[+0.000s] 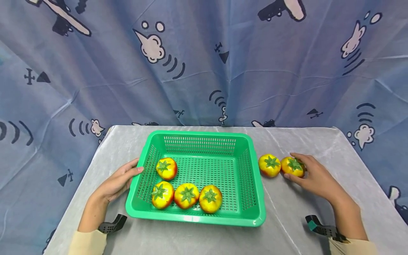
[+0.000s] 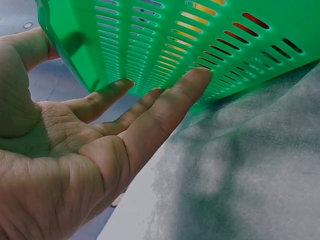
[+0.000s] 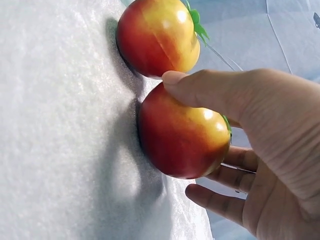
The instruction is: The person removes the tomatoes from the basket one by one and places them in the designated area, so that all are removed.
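A green plastic basket (image 1: pixel 194 221) with slotted walls stands on the table. Several red-and-yellow tomatoes (image 1: pixel 186 196) with green leafy tops lie in its left and front part. My left hand (image 1: pixel 119 180) holds the basket's left side, thumb over the rim and fingers against the slotted outer wall (image 2: pixel 225 45). To the right of the basket, two more tomatoes sit side by side on the table. My right hand (image 1: pixel 315 175) grips the outer tomato (image 3: pixel 182 135) between thumb and fingers. The other tomato (image 3: pixel 155 37) sits between it and the basket.
The table (image 1: pixel 287 226) has a grey marbled cover. Behind its far edge hangs a blue patterned curtain (image 1: pixel 197 63). A dark wrist strap (image 1: pixel 113 225) is on the left wrist, and another strap (image 1: pixel 325 228) is on the right.
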